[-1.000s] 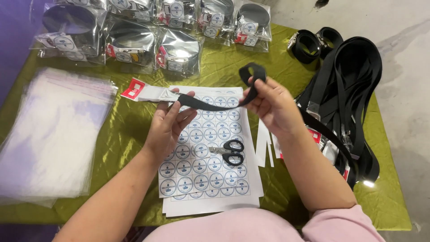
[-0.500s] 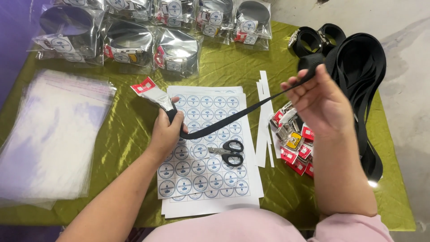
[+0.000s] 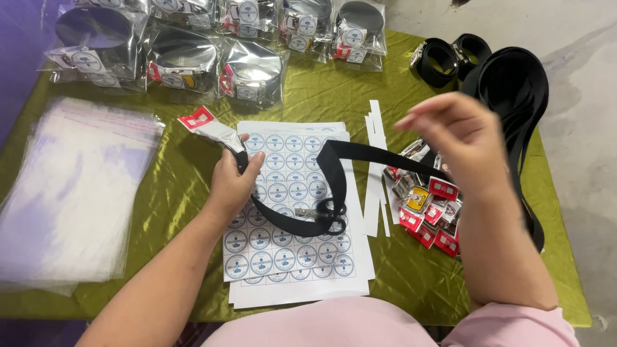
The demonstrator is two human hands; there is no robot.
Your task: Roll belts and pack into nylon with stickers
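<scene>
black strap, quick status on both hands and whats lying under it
Left hand grips black strap at its buckle end. Right hand lifts the other run. Strap loop sags over scissors on sticker sheets.

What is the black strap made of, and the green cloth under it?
The black strap looks like woven fabric webbing, matte, since it bends in a soft loop. The green cloth looks like satin, probably synthetic: it is shiny and wrinkled.

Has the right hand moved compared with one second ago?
Yes. The right hand has moved rightward, from above the sticker sheet to above the buckles, pulling the strap.
</scene>
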